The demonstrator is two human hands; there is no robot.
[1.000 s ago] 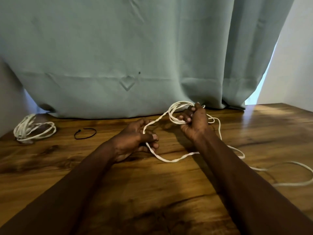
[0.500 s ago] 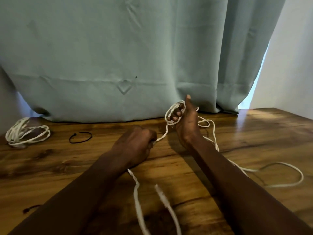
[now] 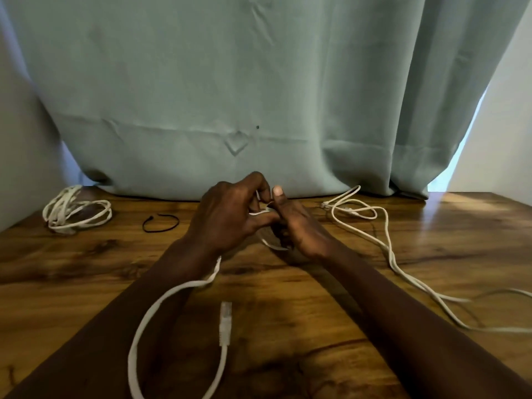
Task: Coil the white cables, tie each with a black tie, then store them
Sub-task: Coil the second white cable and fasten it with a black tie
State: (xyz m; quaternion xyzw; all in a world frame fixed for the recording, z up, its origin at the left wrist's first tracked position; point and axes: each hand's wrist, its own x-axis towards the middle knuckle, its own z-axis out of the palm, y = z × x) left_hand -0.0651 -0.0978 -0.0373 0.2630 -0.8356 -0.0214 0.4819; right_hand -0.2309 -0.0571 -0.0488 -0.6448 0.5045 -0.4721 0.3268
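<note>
Head view: left hand [image 3: 227,217] and right hand [image 3: 299,226] were touching, both curled round the white cable [image 3: 161,299]. The part inside the grip was mostly hidden. Slack looped out under the left wrist toward the person, with the plug [image 3: 226,319] on the tabletop [image 3: 288,312]. A black tie [image 3: 161,223] lay just left of the left hand and a coiled cable [image 3: 74,211] further left. Loose cable [image 3: 389,249] sprawled right of the right hand.
</note>
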